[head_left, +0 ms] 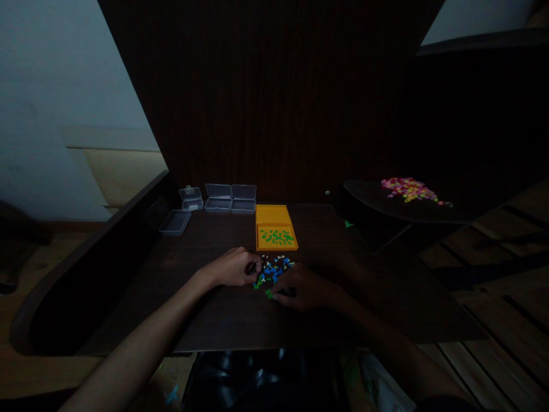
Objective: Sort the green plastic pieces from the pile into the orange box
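Observation:
A loose pile of small blue, green and whitish pieces (274, 273) lies on the dark table in front of me. At its left edge is my left hand (239, 267), fingers curled with the tips close together; what they hold, if anything, is too small to make out. My right hand (300, 288) is low over the pile's right side, closed, its fingertips at a small green piece (269, 293). Just beyond the pile stands an open yellow box (273, 214) with its lid tipped back. Many small green pieces (278, 237) are scattered inside it.
Clear plastic boxes (230, 205) with raised lids stand at the back left, near a flat clear tray (175, 222). Pink and yellow pieces (412, 189) are heaped on a raised side shelf (373, 197). A green scrap (349, 224) lies near that shelf. A dark panel (274, 103) rises behind.

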The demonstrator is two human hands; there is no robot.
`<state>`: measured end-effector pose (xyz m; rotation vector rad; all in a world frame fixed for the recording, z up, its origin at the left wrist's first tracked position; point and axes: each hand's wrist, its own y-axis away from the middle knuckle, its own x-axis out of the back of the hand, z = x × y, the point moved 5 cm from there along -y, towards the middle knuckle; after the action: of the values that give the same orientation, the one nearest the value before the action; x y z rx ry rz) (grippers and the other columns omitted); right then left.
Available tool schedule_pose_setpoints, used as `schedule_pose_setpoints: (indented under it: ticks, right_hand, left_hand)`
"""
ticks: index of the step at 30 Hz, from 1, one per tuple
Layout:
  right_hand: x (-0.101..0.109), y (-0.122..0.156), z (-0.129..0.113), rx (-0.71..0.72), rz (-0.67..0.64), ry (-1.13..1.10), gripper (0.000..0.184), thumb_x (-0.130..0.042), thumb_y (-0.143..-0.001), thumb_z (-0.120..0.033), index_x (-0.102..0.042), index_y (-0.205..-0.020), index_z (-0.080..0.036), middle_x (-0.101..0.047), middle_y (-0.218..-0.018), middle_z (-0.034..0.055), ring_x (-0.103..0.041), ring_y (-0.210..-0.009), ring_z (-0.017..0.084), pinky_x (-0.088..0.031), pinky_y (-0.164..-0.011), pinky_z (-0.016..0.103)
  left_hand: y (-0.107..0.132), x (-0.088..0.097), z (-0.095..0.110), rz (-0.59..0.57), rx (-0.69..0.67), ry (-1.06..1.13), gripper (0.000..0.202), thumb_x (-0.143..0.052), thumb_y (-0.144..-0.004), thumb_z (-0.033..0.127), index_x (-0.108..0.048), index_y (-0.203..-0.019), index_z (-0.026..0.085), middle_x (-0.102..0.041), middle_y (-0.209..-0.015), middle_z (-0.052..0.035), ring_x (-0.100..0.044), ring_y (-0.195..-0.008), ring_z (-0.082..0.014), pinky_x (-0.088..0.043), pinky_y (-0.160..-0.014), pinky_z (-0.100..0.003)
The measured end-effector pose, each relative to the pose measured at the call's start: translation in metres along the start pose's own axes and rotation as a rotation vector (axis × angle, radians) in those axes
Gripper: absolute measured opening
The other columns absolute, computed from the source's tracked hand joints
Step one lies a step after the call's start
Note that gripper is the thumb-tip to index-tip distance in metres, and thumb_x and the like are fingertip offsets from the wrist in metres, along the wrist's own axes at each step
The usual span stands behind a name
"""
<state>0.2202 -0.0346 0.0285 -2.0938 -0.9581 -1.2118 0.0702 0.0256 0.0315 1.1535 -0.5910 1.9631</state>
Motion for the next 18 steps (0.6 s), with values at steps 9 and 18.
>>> schedule_pose_setpoints:
  ticks: [9,18]
  right_hand:
    - [-0.004,-0.001,0.001,0.007,-0.048,0.003,0.016,-0.059,-0.085,-0.022,-0.075,-0.086,-0.019,-0.075,-0.075,0.0016,-0.061,-0.062,0.012,-0.039,-0.062,0.023]
    - [-0.003,-0.001,0.003,-0.065,-0.068,0.027,0.017,-0.060,-0.085,-0.025,-0.076,-0.091,-0.020,-0.074,-0.076,0.0017,-0.062,-0.064,0.012,-0.038,-0.064,0.024]
  left_hand:
    - [0.000,0.003,0.004,0.004,-0.020,0.015,0.011,-0.061,-0.073,0.015,-0.066,-0.081,0.019,-0.060,-0.061,0.0045,-0.054,-0.055,-0.0094,-0.035,-0.055,-0.018]
    - [0.006,0.022,-0.013,0.086,0.035,0.080,0.017,-0.055,-0.079,0.016,-0.069,-0.088,0.015,-0.057,-0.058,0.0039,-0.050,-0.050,-0.0084,-0.033,-0.052,-0.019]
